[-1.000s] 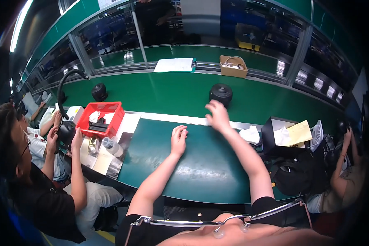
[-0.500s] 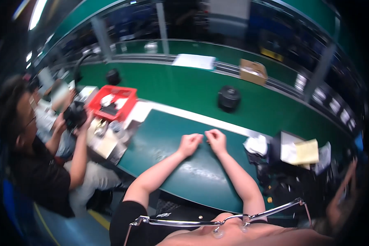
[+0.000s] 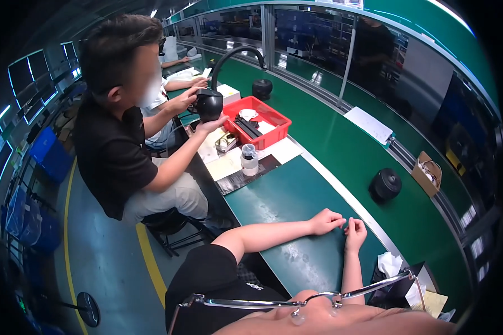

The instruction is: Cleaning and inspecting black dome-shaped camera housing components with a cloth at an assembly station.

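My left hand [image 3: 325,221] and my right hand [image 3: 355,232] rest close together on the dark green mat [image 3: 285,206] at the bench's front. Their fingers are curled in and I see nothing in either one. The fingertips nearly meet. A black round device [image 3: 385,184] stands on the green belt beyond the hands, out of their touch. To my left a seated co-worker in a black shirt holds a similar black round device [image 3: 209,105] in both hands.
A red tray [image 3: 261,120] with small parts sits left of the mat, with a clear bottle [image 3: 249,159] in front of it. On the belt lie a white sheet [image 3: 369,124] and an open cardboard box [image 3: 427,173]. Crumpled tissue [image 3: 390,263] lies at my right.
My right hand drew back from the black round device on the belt and came down beside my left hand on the mat. The view swung left toward the co-worker.
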Tool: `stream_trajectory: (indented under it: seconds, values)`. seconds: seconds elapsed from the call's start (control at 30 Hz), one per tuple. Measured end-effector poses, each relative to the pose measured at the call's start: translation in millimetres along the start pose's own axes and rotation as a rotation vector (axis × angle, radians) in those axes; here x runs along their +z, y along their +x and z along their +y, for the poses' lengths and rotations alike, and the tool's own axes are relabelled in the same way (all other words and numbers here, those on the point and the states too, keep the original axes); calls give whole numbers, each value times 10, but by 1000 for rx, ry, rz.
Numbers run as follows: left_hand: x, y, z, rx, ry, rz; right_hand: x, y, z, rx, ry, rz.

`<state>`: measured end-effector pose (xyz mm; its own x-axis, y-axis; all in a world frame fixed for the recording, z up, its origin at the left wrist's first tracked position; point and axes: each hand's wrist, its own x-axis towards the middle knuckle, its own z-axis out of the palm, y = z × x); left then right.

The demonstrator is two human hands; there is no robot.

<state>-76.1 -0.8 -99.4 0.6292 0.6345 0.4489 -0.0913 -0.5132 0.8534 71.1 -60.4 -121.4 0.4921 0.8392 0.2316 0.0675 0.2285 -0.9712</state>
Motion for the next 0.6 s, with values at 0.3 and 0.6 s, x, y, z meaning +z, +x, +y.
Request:
stream_trajectory:
  seconds: [0.3, 0.6]
  values:
    - [-14, 29, -20, 1, 5, -16, 8, 44, 3, -8, -12, -8]
    - [-1357, -171, 1182, 60, 679, 525, 6, 11, -57, 6, 0, 7]
